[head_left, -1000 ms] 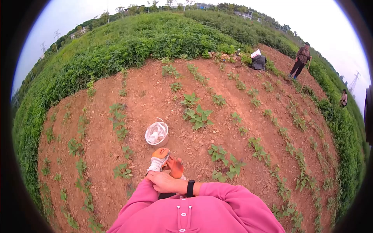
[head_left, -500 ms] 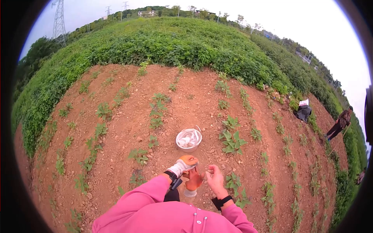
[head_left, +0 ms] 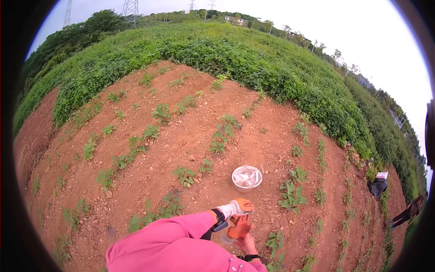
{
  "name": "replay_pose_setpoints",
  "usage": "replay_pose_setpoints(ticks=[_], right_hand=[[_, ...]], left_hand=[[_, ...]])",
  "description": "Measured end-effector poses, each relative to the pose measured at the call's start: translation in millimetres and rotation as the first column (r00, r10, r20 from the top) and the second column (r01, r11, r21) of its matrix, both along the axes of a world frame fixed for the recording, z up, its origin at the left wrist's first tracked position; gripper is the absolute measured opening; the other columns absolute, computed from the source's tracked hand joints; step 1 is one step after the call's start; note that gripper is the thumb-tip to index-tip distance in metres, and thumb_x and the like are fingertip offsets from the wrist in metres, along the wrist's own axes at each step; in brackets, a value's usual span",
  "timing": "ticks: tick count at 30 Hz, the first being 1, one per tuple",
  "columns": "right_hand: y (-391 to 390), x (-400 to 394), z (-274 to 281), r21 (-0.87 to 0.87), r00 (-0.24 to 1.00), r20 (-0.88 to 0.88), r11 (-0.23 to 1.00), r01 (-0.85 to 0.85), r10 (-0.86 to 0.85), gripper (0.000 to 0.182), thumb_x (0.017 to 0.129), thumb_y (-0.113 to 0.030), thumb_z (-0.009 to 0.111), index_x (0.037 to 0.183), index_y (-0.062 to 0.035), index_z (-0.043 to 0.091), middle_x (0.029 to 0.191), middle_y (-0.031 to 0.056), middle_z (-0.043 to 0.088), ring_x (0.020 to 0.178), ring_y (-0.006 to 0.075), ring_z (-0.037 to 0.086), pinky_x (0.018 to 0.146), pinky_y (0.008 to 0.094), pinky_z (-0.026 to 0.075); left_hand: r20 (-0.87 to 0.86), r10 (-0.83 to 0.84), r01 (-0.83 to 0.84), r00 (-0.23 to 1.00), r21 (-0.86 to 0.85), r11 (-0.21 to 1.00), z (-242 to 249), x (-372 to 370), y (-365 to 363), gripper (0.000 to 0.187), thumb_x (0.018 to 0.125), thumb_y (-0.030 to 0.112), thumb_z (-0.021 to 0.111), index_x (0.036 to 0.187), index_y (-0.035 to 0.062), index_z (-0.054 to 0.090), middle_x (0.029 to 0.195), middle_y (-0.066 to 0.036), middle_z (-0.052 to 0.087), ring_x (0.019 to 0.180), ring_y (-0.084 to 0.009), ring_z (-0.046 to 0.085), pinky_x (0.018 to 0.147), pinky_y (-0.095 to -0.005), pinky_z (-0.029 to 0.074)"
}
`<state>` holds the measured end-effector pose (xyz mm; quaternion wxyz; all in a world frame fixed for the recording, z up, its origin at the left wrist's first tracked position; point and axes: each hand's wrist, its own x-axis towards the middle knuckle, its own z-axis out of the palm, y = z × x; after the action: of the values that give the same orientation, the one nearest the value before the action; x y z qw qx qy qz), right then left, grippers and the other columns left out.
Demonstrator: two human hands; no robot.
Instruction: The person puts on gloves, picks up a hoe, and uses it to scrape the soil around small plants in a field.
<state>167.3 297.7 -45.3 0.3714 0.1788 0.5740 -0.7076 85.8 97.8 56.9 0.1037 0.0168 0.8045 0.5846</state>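
My left hand (head_left: 240,207) wears a white knit work glove with an orange coated palm, and its fingers are closed on a second glove. That loose orange-and-white work glove (head_left: 239,227) hangs below the hand, its pale cuff blurred. My bare right hand (head_left: 247,245) is at the loose glove's lower right side, its fingers curled against it and partly hidden. Just ahead of both hands, a white bucket (head_left: 246,189) stands on the soil with white crumpled plastic and pale contents in it.
Rows of young leafy plants (head_left: 292,196) run through the reddish soil (head_left: 181,145) on both sides. Dense green growth (head_left: 253,68) borders the plot. At far right are a dark bag (head_left: 378,187) and a standing person (head_left: 410,211).
My right hand has come in from the right to the loose glove, from which it was apart. The view has turned left, so the bucket appears farther right and lower.
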Motion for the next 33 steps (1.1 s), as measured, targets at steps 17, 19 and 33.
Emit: replay_pose_setpoints(ticks=[17,19,33], right_hand=[[-19.9,17.7,-32.1,-0.094,0.965,0.199,0.984,-0.154,0.170,0.034,0.087,-0.029,0.035,0.113,-0.0087,0.045,0.103,0.0122,0.054,0.092,0.0288,0.055,0.076,0.0498,0.043],[-8.2,14.4,-39.9,-0.160,0.960,0.265,0.986,-0.047,0.089,0.034,0.086,-0.029,0.040,0.112,-0.0073,0.046,0.104,0.0131,0.055,0.091,0.0289,0.055,0.075,0.0470,0.044],[28.1,16.1,49.3,-0.144,0.831,-0.231,0.862,0.485,-0.506,0.020,0.079,-0.008,0.057,0.097,-0.0013,0.051,0.088,0.0067,0.058,0.077,0.0140,0.057,0.070,0.0257,0.047]], left_hand=[[-0.015,-0.044,0.044,0.999,-0.012,0.999,2.4,-1.4,-15.3,0.039,0.074,0.036,0.060,0.091,0.0012,0.060,0.081,-0.007,0.062,0.074,-0.0111,0.055,0.067,-0.0258,0.044],[-0.042,-0.050,0.052,0.998,0.046,0.998,4.3,2.5,-17.9,0.039,0.075,0.036,0.060,0.091,0.0006,0.060,0.081,-0.006,0.062,0.074,-0.0105,0.055,0.066,-0.0258,0.044],[0.019,0.006,-0.011,1.000,0.300,0.954,25.3,13.0,-31.7,0.018,0.078,0.020,0.058,0.082,0.0018,0.059,0.069,0.000,0.055,0.063,-0.0060,0.049,0.055,-0.0199,0.041]])
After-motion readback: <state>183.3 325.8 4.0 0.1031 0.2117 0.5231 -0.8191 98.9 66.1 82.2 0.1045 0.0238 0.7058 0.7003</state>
